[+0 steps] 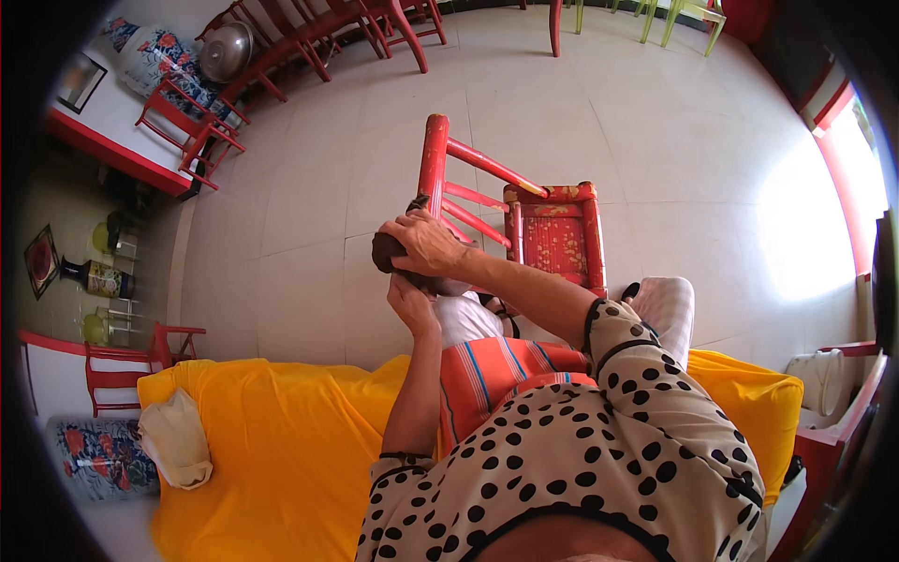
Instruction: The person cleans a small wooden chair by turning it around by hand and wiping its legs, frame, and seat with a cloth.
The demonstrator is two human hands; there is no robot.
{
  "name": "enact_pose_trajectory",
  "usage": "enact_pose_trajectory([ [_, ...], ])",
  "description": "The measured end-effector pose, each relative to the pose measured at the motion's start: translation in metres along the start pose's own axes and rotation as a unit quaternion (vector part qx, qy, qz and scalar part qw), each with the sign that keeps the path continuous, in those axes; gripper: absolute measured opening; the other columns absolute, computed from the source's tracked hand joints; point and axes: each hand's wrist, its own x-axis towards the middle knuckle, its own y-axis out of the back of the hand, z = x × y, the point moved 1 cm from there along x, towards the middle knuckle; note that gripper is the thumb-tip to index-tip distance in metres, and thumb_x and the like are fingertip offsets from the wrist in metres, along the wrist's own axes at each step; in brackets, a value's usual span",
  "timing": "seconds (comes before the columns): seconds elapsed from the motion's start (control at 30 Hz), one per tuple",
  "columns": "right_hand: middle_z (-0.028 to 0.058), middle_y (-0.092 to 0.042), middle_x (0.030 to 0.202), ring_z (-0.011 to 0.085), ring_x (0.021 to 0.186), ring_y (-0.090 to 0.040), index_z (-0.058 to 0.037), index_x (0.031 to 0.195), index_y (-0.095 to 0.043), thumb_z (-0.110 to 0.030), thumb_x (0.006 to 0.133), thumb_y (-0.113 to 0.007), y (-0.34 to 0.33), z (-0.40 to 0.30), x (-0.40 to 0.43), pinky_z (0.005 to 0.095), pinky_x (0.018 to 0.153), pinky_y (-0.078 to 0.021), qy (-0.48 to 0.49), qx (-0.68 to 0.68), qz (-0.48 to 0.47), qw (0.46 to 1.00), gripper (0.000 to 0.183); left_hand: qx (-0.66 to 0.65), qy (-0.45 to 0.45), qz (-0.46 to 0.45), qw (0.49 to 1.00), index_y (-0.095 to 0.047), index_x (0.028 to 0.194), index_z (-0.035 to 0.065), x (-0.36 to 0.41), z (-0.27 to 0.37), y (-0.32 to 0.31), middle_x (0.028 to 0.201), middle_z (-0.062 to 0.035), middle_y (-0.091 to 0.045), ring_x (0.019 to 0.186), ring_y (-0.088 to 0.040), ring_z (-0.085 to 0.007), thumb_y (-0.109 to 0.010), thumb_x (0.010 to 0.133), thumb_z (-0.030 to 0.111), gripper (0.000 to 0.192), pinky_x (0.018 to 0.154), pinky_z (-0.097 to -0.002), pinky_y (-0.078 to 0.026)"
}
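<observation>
Both my hands are on a dark brown rounded object [388, 253], held out above white cloth [467, 319] at my lap. My right hand [425, 242] curls over it from above, fingers pointing left. From below, my left hand [414, 305] grips its underside. A dark tip [418, 203] sticks up past my right fingers. A browner, smoother part [449, 286] shows under my right wrist. My hands cover much of the object, so I cannot tell exactly what it is. Red striped cloth [516, 365] lies across my lap.
Just beyond my hands stands a worn red wooden chair [551, 239] on the tiled floor [337, 161]. Yellow cloth [281, 435] covers the seat around me, with a cream cloth bag [175, 439] on it. Large floral vases [151, 60] and red chairs [189, 130] line the left side.
</observation>
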Motion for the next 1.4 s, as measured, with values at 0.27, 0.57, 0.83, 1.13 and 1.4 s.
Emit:
enact_pose_trajectory([
  [0.27, 0.014, -0.062, 0.098, 0.0326, 0.097, -0.061, -0.0065, 0.105, -0.056, -0.02, 0.074, -0.069, -0.005, 0.086, 0.09, 0.0477, 0.091, -0.0389, -0.056, -0.236, 0.041, 0.969, 0.036, 0.103, -0.167, 0.007, 0.98, -0.063, 0.104, -0.0068, 0.007, -0.012, -0.003, 0.096, -0.011, -0.064, 0.085, -0.061, -0.0182, -0.037, 0.101, 0.028, 0.043, 0.081, -0.0313, -0.05],
  [0.57, 0.0128, -0.062, 0.1, 0.0351, 0.092, -0.065, -0.0075, 0.107, -0.057, -0.017, 0.079, -0.068, 0.025, 0.187, 0.17, 0.0529, 0.088, -0.048, -0.194, -0.229, 0.057, 0.952, 0.031, 0.142, -0.128, 0.027, 0.981, -0.064, 0.103, -0.0062, -0.002, -0.001, -0.014, 0.097, -0.0144, -0.067, 0.088, -0.062, -0.0234, -0.036, 0.104, 0.032, 0.047, 0.082, -0.0353, -0.05],
  [0.83, 0.0245, -0.066, 0.112, 0.0394, 0.104, -0.064, 0.0019, 0.102, -0.07, -0.026, 0.077, -0.067, 0.057, 0.258, 0.152, 0.0433, 0.087, -0.0542, -0.477, 0.053, 0.111, 0.87, 0.038, 0.132, -0.161, 0.033, 0.977, -0.064, 0.104, -0.0057, -0.002, -0.005, -0.018, 0.097, -0.0113, -0.065, 0.088, -0.06, -0.0193, -0.037, 0.103, 0.033, 0.047, 0.08, -0.0322, -0.049],
  [1.13, 0.0211, -0.056, 0.106, 0.0422, 0.101, -0.055, -0.0092, 0.116, -0.055, -0.004, 0.07, -0.066, 0.022, 0.177, 0.046, 0.0482, 0.089, -0.0464, -0.277, 0.071, 0.357, 0.889, 0.048, 0.129, -0.157, 0.036, 0.978, -0.062, 0.105, -0.0071, 0.002, -0.012, -0.018, 0.097, -0.0115, -0.063, 0.084, -0.061, -0.02, -0.036, 0.1, 0.028, 0.044, 0.073, -0.031, -0.052],
  [1.4, 0.0191, -0.058, 0.096, 0.0398, 0.093, -0.058, -0.0091, 0.109, -0.058, -0.013, 0.065, -0.066, 0.013, 0.028, -0.091, 0.0483, 0.079, -0.047, -0.273, 0.257, 0.215, 0.902, 0.045, 0.003, -0.047, 0.018, 0.999, -0.06, 0.114, -0.0069, -0.015, -0.01, -0.025, 0.111, -0.0144, -0.063, 0.099, -0.062, -0.0238, -0.035, 0.101, 0.03, 0.046, 0.089, -0.0352, -0.051],
])
